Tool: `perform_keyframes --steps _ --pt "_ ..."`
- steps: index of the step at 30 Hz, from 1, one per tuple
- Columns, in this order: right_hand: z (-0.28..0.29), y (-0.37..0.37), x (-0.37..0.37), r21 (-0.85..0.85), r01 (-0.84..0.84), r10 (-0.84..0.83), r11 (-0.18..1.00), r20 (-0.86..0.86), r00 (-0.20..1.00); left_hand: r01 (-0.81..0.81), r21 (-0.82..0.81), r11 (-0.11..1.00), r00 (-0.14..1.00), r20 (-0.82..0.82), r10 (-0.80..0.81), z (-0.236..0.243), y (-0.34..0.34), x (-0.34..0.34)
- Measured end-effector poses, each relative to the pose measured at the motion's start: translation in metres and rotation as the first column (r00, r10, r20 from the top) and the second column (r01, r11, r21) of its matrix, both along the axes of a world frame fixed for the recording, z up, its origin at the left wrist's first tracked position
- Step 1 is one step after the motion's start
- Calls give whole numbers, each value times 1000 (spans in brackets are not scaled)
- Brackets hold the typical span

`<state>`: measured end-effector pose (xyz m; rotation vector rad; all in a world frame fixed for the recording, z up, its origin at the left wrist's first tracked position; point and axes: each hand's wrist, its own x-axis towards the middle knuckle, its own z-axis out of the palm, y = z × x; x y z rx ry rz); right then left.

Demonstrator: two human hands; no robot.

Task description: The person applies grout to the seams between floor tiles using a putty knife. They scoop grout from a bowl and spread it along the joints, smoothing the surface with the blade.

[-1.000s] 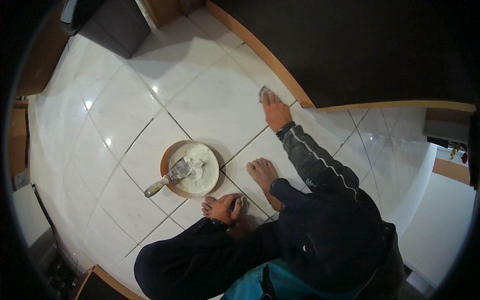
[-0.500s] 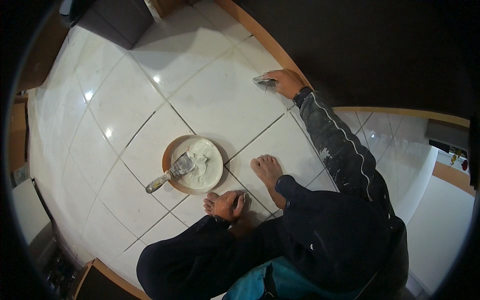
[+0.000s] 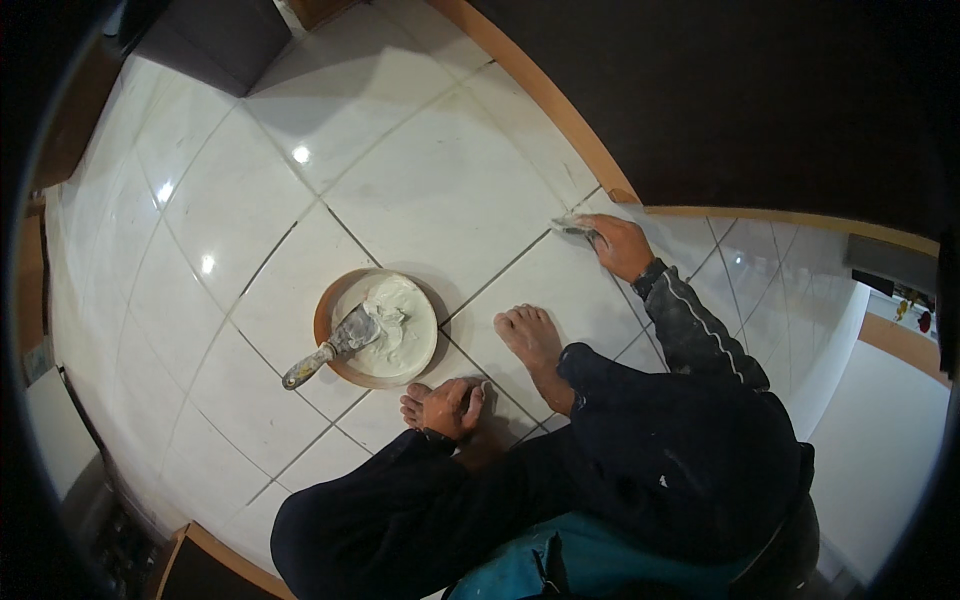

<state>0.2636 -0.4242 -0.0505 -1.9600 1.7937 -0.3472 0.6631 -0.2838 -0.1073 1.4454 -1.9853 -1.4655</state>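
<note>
My right hand is closed on a flat grey scraper, smeared with white paste. The blade touches the white tiled floor by a joint near the corner of the wood-edged dark panel. My left hand rests low over my left foot, its fingers curled; something small and pale shows at the thumb, too unclear to name. Just beyond it sits a round bowl of white grout-like paste. A putty knife leans in this bowl, blade in the paste and handle over the left rim.
The dark panel with its orange-brown wooden edge bounds the floor at the far right. My bare right foot stands between the bowl and my right arm. A grey box-like piece stands at the far left.
My right hand has drawn the scraper nearer and to the right along the floor, past the panel's corner. My left hand stays at the foot; bowl and putty knife look unmoved.
</note>
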Motion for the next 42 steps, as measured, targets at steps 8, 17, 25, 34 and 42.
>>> perform_keyframes --steps 8,17,25,34,42 --pt "-40 -8 -32 -282 -148 116 948 -127 985 0 -49 999 994 108 5 -2 5 -4" --pt "-10 19 -29 -49 -93 87 994 -108 990 -28 -37 999 1000 -9 28 10 -5 -6" --pt "0 -53 10 -109 115 -140 987 -270 953 -29 -104 994 998 -53 24 19 -11 -8" --pt "-3 -100 24 -131 125 -135 983 -75 988 -29 -143 989 999 -17 27 28 -15 -8" --pt "16 -189 46 -69 51 -59 996 -113 992 32 -120 992 996 91 -21 13 -2 2"
